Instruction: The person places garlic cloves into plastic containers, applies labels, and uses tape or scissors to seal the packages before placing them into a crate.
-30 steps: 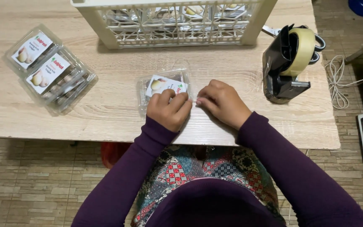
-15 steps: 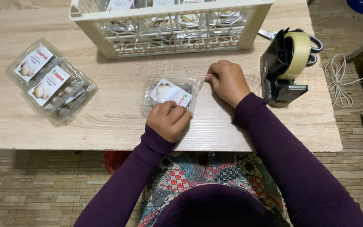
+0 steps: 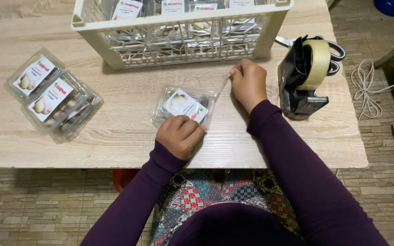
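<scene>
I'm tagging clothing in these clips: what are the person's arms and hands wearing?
Both arms are covered by long, snug, plain dark purple sleeves ending at the wrists. The left hand and right hand are bare: no gloves, and no rings, watch or markings visible.

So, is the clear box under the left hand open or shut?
Shut: the lid of the clear box lies flat, pressed by the left hand.
</scene>
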